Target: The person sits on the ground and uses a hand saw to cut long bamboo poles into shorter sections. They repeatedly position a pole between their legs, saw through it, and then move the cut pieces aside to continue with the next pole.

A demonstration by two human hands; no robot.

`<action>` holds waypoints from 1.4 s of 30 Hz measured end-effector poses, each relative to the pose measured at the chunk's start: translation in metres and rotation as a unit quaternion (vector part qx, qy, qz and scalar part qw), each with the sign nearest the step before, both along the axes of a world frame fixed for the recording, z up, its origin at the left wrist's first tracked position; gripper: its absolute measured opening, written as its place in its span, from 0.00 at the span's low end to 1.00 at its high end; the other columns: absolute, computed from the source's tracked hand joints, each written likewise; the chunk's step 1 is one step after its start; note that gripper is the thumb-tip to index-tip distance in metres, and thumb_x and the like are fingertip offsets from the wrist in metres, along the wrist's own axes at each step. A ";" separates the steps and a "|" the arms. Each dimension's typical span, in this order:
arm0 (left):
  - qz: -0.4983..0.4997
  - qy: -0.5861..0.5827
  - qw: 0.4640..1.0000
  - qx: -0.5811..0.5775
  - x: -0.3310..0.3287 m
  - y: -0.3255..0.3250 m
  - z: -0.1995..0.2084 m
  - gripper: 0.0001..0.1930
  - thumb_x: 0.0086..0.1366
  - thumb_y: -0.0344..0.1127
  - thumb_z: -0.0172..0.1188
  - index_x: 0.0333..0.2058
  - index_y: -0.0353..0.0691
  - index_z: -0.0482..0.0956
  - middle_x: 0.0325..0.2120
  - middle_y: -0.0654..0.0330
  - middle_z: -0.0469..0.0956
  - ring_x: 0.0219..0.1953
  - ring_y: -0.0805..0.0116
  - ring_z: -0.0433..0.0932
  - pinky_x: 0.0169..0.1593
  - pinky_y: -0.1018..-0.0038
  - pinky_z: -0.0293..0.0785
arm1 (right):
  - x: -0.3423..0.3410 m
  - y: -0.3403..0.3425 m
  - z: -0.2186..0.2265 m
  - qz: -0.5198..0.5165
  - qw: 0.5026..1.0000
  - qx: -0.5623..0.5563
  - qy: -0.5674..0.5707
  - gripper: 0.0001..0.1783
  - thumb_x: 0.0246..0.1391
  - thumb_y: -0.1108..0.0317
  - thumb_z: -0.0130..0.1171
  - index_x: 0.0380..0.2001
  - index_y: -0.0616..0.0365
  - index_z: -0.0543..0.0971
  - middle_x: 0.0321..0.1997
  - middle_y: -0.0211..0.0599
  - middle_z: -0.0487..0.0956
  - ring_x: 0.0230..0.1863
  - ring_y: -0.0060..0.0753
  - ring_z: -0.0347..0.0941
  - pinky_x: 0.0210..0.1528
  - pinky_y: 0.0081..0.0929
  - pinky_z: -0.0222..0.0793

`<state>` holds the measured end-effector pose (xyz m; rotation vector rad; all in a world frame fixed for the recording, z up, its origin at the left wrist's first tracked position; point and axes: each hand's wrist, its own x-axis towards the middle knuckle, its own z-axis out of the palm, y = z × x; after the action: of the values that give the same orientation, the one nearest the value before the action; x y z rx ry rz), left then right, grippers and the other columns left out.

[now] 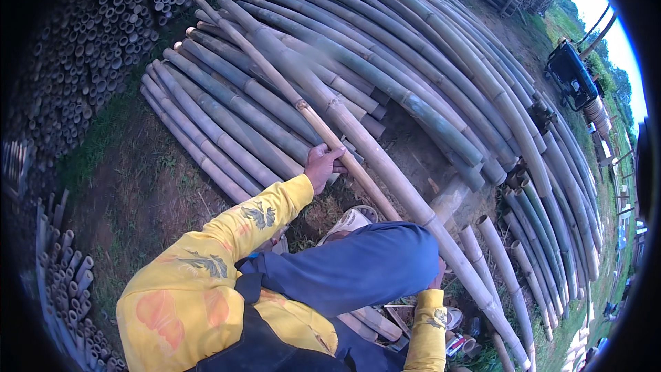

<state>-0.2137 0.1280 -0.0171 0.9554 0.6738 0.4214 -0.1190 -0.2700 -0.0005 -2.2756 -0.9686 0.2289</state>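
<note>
My left hand (323,166) is closed around a slim, tan bamboo pole (318,122), which slants from the far left down toward my raised knee. Close beside it, on the right, a thicker pale bamboo pole (381,164) runs the same way and passes my knee to the lower right. My right hand (438,273) shows only in part between the knee and that thick pole; its fingers are hidden, so I cannot see what it holds. The lower end of the slim pole disappears behind my blue-trousered knee (406,248).
Long bamboo poles (413,62) lie in rows ahead and to the right. Stacked bamboo (76,48) shows its cut ends at far left, with a smaller bundle (69,282) below. Shorter pieces (506,255) lie at right. A dark machine (575,72) stands at far right.
</note>
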 end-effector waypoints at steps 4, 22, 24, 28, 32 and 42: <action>-0.062 -0.032 0.997 -0.013 0.033 -0.027 0.004 0.12 0.74 0.38 0.59 0.47 0.34 0.76 0.39 0.55 0.83 0.36 0.69 0.85 0.39 0.73 0.84 | 0.010 -0.040 0.004 -0.018 0.999 -0.010 -0.051 0.27 0.52 0.58 0.70 0.56 0.52 0.82 0.38 0.49 0.85 0.41 0.55 0.83 0.46 0.43 0.77; -0.009 -0.019 1.000 0.002 0.073 -0.034 -0.005 0.10 0.73 0.36 0.59 0.44 0.33 0.74 0.36 0.55 0.82 0.33 0.69 0.83 0.36 0.72 0.83 | 0.029 -0.023 0.034 -0.036 0.990 -0.029 -0.132 0.27 0.53 0.59 0.72 0.57 0.48 0.81 0.31 0.44 0.82 0.28 0.47 0.80 0.33 0.39 0.75; -0.018 -0.018 1.000 -0.003 0.074 -0.023 -0.006 0.10 0.73 0.36 0.59 0.43 0.34 0.74 0.36 0.56 0.82 0.33 0.69 0.83 0.36 0.72 0.82 | 0.030 -0.016 0.036 -0.036 0.988 -0.037 -0.143 0.27 0.53 0.59 0.72 0.57 0.48 0.82 0.32 0.44 0.83 0.28 0.48 0.80 0.33 0.39 0.75; -0.037 -0.017 0.999 0.003 0.081 -0.029 -0.004 0.11 0.72 0.37 0.60 0.44 0.34 0.74 0.37 0.56 0.81 0.35 0.68 0.83 0.37 0.72 0.84 | 0.039 -0.025 0.032 -0.043 0.991 -0.029 -0.126 0.28 0.53 0.59 0.72 0.58 0.46 0.81 0.35 0.45 0.84 0.31 0.50 0.82 0.35 0.39 0.77; -0.056 -0.025 0.997 -0.054 0.095 -0.042 -0.018 0.12 0.71 0.38 0.62 0.44 0.35 0.75 0.38 0.55 0.80 0.37 0.65 0.84 0.37 0.71 0.85 | 0.056 -0.044 0.023 -0.055 0.994 -0.059 -0.071 0.30 0.53 0.59 0.72 0.60 0.45 0.80 0.40 0.47 0.84 0.39 0.54 0.83 0.42 0.41 0.78; -0.318 0.003 0.591 0.741 0.138 -0.068 0.009 0.35 0.55 0.61 0.71 0.49 0.37 0.78 0.45 0.54 0.81 0.51 0.56 0.79 0.55 0.59 0.72 | 0.092 -0.025 -0.028 -0.152 0.967 -0.178 -0.105 0.23 0.55 0.51 0.69 0.55 0.33 0.84 0.54 0.31 0.77 0.60 0.41 0.69 0.59 0.47 0.59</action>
<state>-0.0759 0.0599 -0.0084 2.6909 -0.2776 0.2519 -0.0268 -0.2951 -0.0283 -2.7878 -0.7045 0.0283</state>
